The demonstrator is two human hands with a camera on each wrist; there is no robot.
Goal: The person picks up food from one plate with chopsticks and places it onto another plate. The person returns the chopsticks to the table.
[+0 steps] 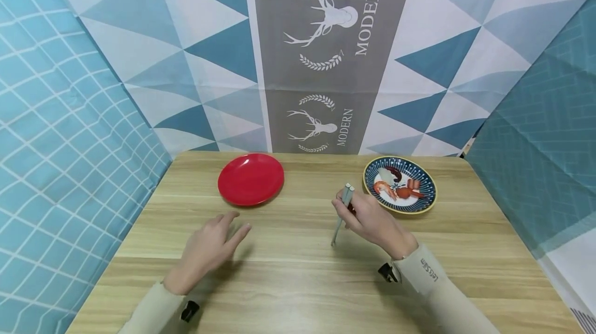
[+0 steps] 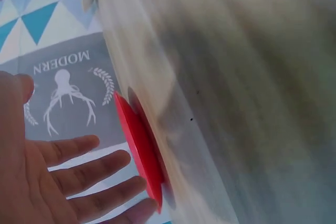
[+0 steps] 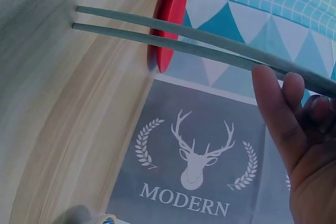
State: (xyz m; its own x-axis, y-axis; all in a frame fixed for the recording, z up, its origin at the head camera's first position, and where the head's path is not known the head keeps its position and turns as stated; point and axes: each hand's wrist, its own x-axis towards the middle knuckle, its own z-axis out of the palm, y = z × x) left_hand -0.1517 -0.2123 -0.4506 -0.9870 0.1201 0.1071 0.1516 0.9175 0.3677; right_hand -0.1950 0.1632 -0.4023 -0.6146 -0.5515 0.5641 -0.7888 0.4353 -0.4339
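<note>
My right hand [image 1: 374, 220] grips a pair of grey-green chopsticks [image 3: 210, 38] near their upper ends. Their tips point down toward the table, lying slightly apart in the right wrist view. Just beyond that hand is a blue-patterned dish [image 1: 425, 178] with a yellow rim. It bears several food pieces, among them an orange shrimp [image 1: 384, 188] and small reddish sausage-like pieces [image 1: 413, 184]. My left hand [image 1: 209, 243] hovers over the table with fingers spread, holding nothing. A red plate [image 1: 251, 179] stands just beyond its fingertips; nothing lies on it.
The wooden table [image 1: 288, 282] runs back to a patterned cloth [image 1: 321, 75] with deer heads and triangles. Blue tiled-pattern cloth [image 1: 60, 117] hangs at the left side, and a teal cloth [image 1: 535, 142] at the right.
</note>
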